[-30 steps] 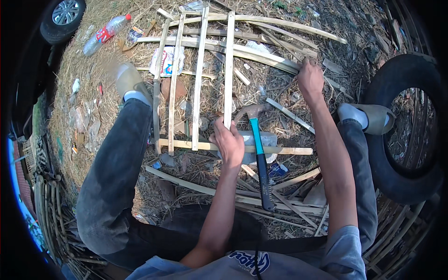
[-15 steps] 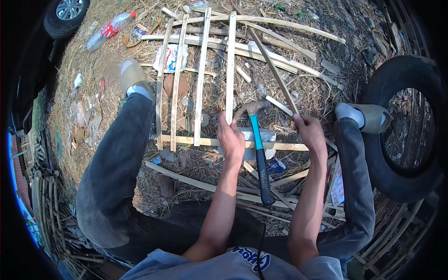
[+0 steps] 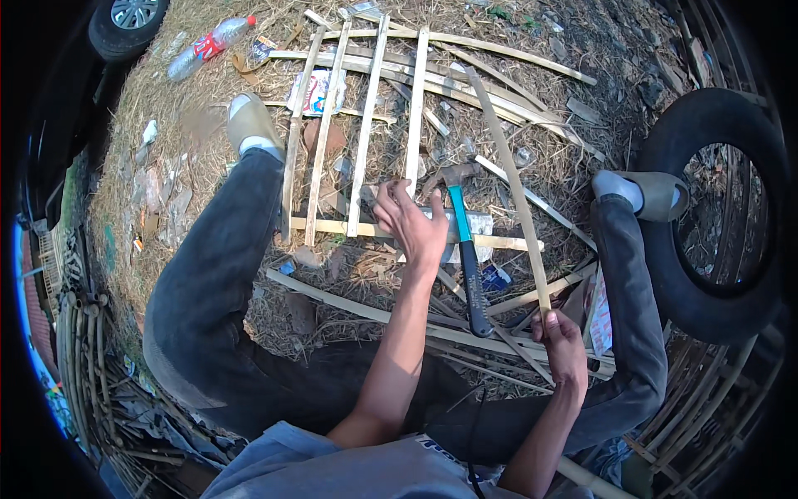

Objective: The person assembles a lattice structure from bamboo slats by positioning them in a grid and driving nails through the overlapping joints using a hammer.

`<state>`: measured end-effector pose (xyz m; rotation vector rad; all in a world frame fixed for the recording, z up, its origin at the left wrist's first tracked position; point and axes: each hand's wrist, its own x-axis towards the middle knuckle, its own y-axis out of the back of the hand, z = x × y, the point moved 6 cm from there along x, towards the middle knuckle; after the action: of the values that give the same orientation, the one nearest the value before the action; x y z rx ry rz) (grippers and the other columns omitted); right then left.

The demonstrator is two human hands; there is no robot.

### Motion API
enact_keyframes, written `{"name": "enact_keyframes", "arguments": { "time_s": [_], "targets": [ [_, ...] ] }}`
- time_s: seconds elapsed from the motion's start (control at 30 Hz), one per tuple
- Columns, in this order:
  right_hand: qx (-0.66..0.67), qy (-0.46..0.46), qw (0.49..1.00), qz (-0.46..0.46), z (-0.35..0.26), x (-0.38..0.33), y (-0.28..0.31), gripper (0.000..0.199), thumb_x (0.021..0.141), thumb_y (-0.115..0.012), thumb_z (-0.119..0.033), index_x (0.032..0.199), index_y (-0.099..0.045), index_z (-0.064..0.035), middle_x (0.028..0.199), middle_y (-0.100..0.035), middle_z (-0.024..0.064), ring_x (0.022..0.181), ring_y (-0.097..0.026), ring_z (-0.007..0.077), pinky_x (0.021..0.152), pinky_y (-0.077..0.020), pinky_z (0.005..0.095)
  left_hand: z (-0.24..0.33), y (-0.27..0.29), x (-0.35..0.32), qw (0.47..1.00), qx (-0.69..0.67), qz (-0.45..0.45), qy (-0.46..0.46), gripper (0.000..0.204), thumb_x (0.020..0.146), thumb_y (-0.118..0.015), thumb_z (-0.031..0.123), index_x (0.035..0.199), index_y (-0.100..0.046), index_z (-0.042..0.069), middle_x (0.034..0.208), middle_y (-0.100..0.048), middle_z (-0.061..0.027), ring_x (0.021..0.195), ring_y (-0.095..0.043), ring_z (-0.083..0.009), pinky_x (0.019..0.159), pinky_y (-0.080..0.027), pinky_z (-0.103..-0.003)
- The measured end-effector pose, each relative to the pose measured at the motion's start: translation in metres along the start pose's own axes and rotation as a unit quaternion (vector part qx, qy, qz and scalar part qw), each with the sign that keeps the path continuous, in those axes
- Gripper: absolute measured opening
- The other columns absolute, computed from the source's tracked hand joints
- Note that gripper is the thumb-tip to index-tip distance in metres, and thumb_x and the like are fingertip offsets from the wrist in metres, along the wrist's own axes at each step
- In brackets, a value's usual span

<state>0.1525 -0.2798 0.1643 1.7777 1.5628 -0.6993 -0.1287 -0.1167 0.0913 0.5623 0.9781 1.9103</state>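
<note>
A long, thin bamboo slat (image 3: 517,187) stretches up and away from my right hand (image 3: 564,348), which is closed around its near end. My left hand (image 3: 413,229) has its fingers spread, over the near end of an upright slat (image 3: 416,100); whether a fingertip touches that slat is hidden. Under the left hand runs a crosswise slat (image 3: 503,242). Just right of that hand lies a claw hammer (image 3: 463,237) with a teal and black handle, its head partly over a grey stone block (image 3: 482,223). Several more upright slats (image 3: 367,129) lie to the left, across long slats at the far side.
A black tyre (image 3: 657,274) lies at the right beside my foot. Farther left are a plastic bottle (image 3: 212,48) with a red label and a car wheel (image 3: 131,18). Loose slats (image 3: 332,299) lie between my legs. Bamboo poles (image 3: 79,366) are stacked at the lower left.
My right hand has drawn nearer to my body with its slat, which now reaches farther up from the hand. My left hand has let go of the upright slat and opened.
</note>
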Motion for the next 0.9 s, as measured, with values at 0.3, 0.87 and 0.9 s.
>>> {"name": "enact_keyframes", "arguments": {
  "time_s": [0.3, 0.87, 0.9],
  "targets": [
    [-0.235, 0.1, 0.956, 0.143, -0.023, 0.029, -0.023, 0.03, 0.108, -0.051, -0.02, 0.102, -0.068, 0.0033, 0.067, -0.064, 0.0104, 0.059, -0.061, 0.019, 0.058, -0.0478, 0.0359, -0.031, -0.017, 0.042, 0.992, -0.091, -0.071, 0.044, 0.037, 0.091, -0.075, 0.025, 0.11, -0.065, -0.006, 0.096, -0.071, -0.0257, 0.093, -0.069, -0.042, 0.084, -0.05, -0.05],
    [0.091, 0.061, 0.982, 0.153, -0.073, 0.062, -0.065, 0.054, 0.11, -0.044, -0.051, 0.074, -0.048, -0.0104, 0.058, -0.04, -0.0047, 0.05, -0.036, 0.0065, 0.047, -0.0289, 0.0261, -0.036, -0.002, -0.005, 0.976, -0.204, -0.06, 0.044, 0.024, 0.095, -0.074, 0.019, 0.097, -0.069, -0.004, 0.078, -0.07, -0.0167, 0.07, -0.065, -0.0215, 0.07, -0.05, -0.039],
    [0.092, 0.061, 0.982, 0.154, -0.09, 0.07, -0.069, 0.054, 0.11, -0.044, -0.051, 0.074, -0.048, -0.0104, 0.058, -0.04, -0.0047, 0.05, -0.036, 0.0065, 0.047, -0.0289, 0.0261, -0.032, -0.002, -0.008, 0.976, -0.204, -0.061, 0.05, 0.023, 0.095, -0.074, 0.018, 0.097, -0.069, -0.004, 0.077, -0.07, -0.0153, 0.07, -0.064, -0.0185, 0.07, -0.05, -0.038]
  ]
}}
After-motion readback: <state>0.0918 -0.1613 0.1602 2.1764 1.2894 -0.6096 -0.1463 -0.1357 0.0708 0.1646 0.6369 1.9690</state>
